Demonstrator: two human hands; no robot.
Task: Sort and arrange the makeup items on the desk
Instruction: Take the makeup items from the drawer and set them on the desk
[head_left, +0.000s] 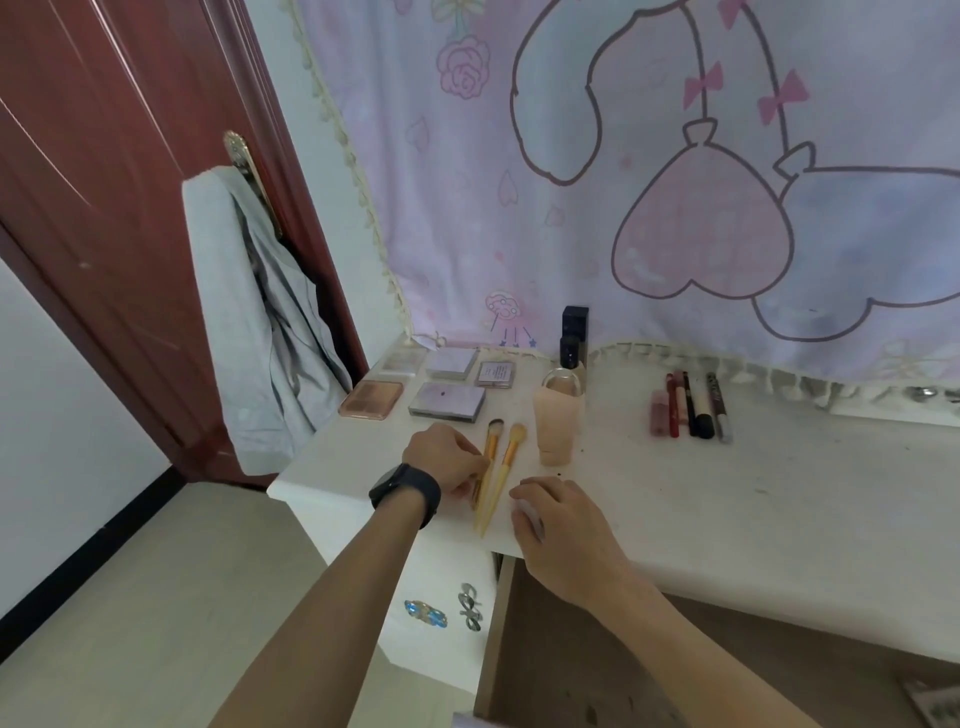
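Observation:
Two yellow-handled makeup brushes lie side by side near the front edge of the white desk. My left hand, with a black watch on the wrist, pinches the left brush's handle. My right hand rests on the desk just right of the brushes, fingers curled; whether it holds anything is unclear. Behind the brushes stands a peach tube with a clear cap. Several flat palettes sit in rows at the back left. A row of lipsticks and pencils lies at the back right.
Two dark bottles stand against a pink cartoon curtain. A grey garment hangs on the red door's handle at left. The drawer front below the desk edge carries jewelled handles.

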